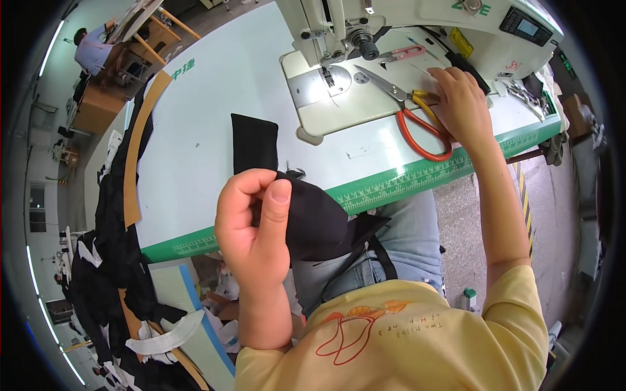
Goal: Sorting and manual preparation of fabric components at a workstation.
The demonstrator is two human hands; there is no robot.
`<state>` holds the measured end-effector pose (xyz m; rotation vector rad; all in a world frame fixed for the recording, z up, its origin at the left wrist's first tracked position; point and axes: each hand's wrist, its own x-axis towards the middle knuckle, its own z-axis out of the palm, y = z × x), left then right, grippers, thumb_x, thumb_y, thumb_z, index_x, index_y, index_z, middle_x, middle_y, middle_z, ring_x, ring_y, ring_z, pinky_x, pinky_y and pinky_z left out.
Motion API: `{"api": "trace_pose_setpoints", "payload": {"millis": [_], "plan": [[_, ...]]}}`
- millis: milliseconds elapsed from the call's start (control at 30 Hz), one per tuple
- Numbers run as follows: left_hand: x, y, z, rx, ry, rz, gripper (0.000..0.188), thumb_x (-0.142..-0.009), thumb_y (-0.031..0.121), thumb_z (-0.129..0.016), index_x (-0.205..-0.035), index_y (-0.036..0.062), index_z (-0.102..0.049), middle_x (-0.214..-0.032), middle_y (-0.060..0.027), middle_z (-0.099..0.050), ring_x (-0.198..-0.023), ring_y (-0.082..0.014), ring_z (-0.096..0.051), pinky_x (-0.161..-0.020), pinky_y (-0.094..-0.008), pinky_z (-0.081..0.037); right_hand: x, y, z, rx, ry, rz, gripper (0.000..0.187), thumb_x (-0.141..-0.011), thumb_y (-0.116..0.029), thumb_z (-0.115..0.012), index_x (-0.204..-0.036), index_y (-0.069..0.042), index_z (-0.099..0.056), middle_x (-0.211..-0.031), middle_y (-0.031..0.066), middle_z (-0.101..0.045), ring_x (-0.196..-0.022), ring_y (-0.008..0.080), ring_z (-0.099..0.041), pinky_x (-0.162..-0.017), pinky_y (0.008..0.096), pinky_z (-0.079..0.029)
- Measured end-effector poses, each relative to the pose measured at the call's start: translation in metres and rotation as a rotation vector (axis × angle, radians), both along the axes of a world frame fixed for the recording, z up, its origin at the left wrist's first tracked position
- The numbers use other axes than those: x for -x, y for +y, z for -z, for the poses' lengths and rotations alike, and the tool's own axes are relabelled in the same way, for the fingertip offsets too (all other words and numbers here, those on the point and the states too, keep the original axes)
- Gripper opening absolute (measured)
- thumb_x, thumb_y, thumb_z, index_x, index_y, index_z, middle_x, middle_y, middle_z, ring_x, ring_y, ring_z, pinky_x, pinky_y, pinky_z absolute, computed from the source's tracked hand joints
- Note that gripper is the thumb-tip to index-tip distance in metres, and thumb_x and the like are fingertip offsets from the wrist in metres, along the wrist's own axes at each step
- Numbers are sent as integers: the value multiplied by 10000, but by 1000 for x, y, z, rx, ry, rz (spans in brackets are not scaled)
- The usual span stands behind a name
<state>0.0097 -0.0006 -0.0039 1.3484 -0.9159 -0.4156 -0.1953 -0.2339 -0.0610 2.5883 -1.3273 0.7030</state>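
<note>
A piece of black fabric (316, 218) is pinched between the thumb and bent fingers of my left hand (257, 221), just above the table's front edge. One flat strip of black fabric (255, 142) reaches past that hand over the white tabletop, and more hangs toward my lap. My right hand (462, 107) rests at the right of the sewing machine's bed plate, fingers bent. A thin, pointed sliver shows by its fingertips; its thumb and whatever it grips are hidden. Beside it lie scissors (403, 98) with red and yellow handles, blades pointing toward the needle area.
The sewing machine (326, 39) stands at the back with its lamp lit. Pink-handled thread snips (402, 55) lie on its bed. A green ruler strip (391, 184) edges the white table. Piled black fabric (98, 280) hangs at left, near a brown strip (141, 150). Another person sits far left.
</note>
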Motion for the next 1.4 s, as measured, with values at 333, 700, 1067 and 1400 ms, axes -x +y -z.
{"api": "trace_pose_setpoints", "payload": {"millis": [333, 700, 1067, 1400], "plan": [[-6, -5, 6, 27, 61, 21, 94, -887, 61, -585, -948, -7, -560, -723, 44, -488, -601, -11, -377, -530, -151, -301, -18, 47, -5, -9, 2, -359, 408, -828, -283, -584, -1190, -98, -544, -1235, 112, -522, -1160, 301, -477, -998, 430, -343], [8, -14, 11, 95, -169, 11, 152, -840, 54, -651, -958, 1, -572, -682, 47, -485, -578, -10, -381, -526, -151, -320, -67, 125, -43, -980, -845, -771, 178, -804, -141, -683, -903, -4, -629, -838, 66, -634, -759, 139, -568, -679, 256, -451], [-40, -11, 14, -255, -688, 404, 594, -602, 169, -803, -1133, 75, -554, -1162, -72, -568, -1085, -257, -529, -988, -390, -367, -43, 116, -55, -690, -1291, -691, 42, -847, -22, -617, -869, -1, -588, -812, 2, -562, -695, 45, -475, -611, 179, -374], [-113, 26, 44, -474, -839, -69, 121, -800, 16, -578, -910, 40, -625, -976, -88, -650, -937, -243, -603, -876, -360, -443, 26, 80, -18, -563, -1191, -648, 169, -927, -104, -522, -1051, 12, -527, -1000, 85, -564, -900, 141, -522, -835, 264, -415]]}}
